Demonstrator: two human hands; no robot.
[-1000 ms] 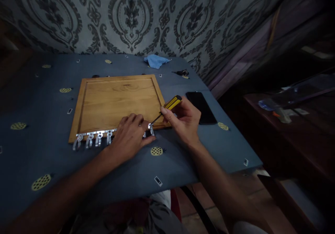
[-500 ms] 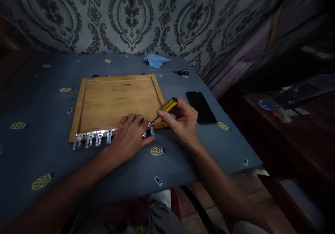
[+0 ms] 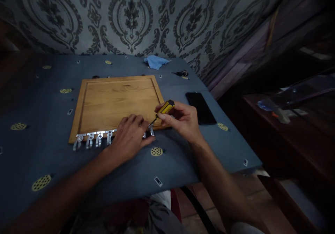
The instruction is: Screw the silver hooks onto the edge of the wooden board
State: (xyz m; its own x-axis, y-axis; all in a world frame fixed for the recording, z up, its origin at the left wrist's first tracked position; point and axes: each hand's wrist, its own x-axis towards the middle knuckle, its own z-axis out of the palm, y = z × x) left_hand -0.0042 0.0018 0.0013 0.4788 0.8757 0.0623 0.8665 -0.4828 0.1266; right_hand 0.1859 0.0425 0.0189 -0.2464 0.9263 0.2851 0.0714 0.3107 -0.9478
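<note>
A wooden board (image 3: 117,101) with a raised rim lies on the blue table. Along its near edge runs a metal hook rail (image 3: 95,137) with several silver hooks. My left hand (image 3: 130,138) lies on the right part of this rail, fingers curled over it and pressing it to the board. My right hand (image 3: 180,119) pinches a yellow-and-black screwdriver (image 3: 163,110). The tool slants down to the left, and its tip meets the rail's right end just beside my left fingertips.
A black phone (image 3: 200,107) lies right of the board. At the back of the table (image 3: 39,122) are a crumpled blue cloth (image 3: 156,61) and a small dark object (image 3: 181,73). The patterned wall stands behind. The table edge drops off at right and front.
My right hand has slid its grip along the screwdriver handle and moved left toward the board, turning the tool. My left hand and the rail have stayed put.
</note>
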